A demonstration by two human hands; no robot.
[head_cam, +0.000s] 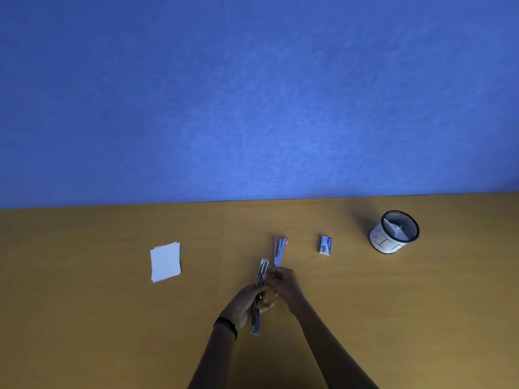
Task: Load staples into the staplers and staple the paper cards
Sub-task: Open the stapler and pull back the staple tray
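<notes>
A blue stapler lies swung fully open along the desk in front of me, its metal staple channel pointing away. My left hand grips the stapler around its middle. Fingertips of my right hand pinch at the near end of the channel; what they hold is too small to tell. A second stapler with pink ends lies open just beyond my right hand. A small blue staple box sits to the right. A stack of white paper cards lies to the left.
A round mesh pen cup with a white paper label stands at the right rear of the wooden desk. A blue partition wall rises along the desk's far edge.
</notes>
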